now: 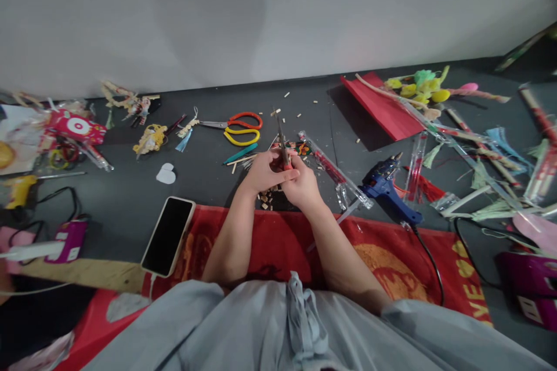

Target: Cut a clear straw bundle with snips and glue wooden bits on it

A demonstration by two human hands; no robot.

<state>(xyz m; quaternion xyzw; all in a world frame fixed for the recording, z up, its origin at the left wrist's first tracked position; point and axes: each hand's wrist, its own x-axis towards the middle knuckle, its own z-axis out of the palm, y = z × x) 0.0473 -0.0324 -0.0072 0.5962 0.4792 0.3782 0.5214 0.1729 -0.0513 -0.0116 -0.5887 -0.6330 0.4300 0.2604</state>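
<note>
My right hand (pixel 301 181) is wrapped round red-handled scissors (pixel 282 142), whose narrow dark blades point away from me. Pressed against it, my left hand (pixel 266 171) has its fingers closed near the blades; what they pinch is hidden. Thin pale sticks (pixel 243 161) lie beside the left hand, by a teal pen (pixel 241 154). Short cut pieces (pixel 265 200) are scattered under and around both hands. A patterned red and green packet (pixel 303 148) lies just past the right hand, partly covered. Larger scissors (pixel 237 127) with orange and yellow handles rest beyond the left hand.
At right are a blue glue gun (pixel 389 188) with a cord, a clear-wrapped red stick (pixel 333 168), red card (pixel 383 104) and tassels. At left lie a phone (pixel 169 236), a white paper heart (pixel 166 173) and a yellow glue gun (pixel 21 190). A red cloth (pixel 278 237) covers the near edge.
</note>
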